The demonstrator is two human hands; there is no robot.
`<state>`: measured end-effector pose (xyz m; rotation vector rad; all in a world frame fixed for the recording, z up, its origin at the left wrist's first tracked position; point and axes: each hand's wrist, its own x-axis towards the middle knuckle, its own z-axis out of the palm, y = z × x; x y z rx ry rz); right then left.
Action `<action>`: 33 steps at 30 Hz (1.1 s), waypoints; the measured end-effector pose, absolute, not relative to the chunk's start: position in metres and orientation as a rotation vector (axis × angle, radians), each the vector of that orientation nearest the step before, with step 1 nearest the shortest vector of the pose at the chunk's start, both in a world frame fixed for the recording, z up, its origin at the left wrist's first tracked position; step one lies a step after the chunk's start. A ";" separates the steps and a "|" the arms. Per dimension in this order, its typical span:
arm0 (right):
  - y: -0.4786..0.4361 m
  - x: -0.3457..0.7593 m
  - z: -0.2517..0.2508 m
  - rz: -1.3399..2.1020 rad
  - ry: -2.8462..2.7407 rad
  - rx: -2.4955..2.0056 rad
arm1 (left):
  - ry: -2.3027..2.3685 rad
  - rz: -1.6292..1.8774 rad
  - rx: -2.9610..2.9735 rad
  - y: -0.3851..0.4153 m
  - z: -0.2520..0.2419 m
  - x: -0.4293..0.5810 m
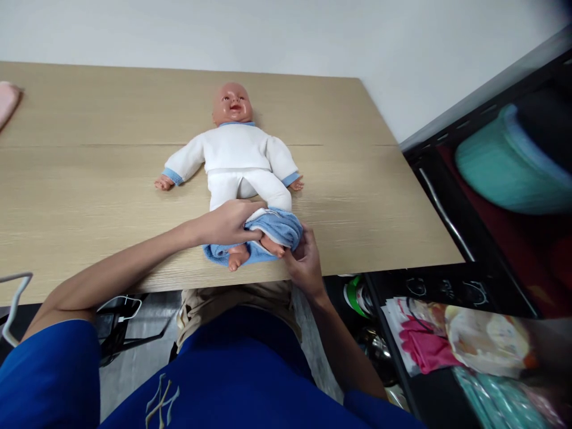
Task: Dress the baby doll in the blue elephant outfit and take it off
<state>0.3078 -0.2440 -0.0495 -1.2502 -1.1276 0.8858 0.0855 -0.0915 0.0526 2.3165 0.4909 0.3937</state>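
Note:
A baby doll (236, 146) lies on its back on the table, head away from me, in a white top and white bottoms with blue trim at neck and wrists. Blue terry fabric with white edging, seemingly a small pair of trousers (279, 225), is bunched around its lower legs, and both bare feet stick out. My left hand (235, 223) pinches the fabric's edge at the leg on the right. On the other side of that leg, the fingers of my right hand (306, 262) grip the same bunched cloth beside the foot.
The wooden table (357, 196) ends just in front of my body. A pink item (8, 101) lies at its far left. To the right stand dark shelves with a teal rounded object (509, 167), a pink cloth (429, 345) and plastic-wrapped packs (496, 393).

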 end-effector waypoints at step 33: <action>-0.083 0.372 0.032 1.171 -1.912 -1.110 | 0.708 0.294 2.183 -0.078 0.082 0.008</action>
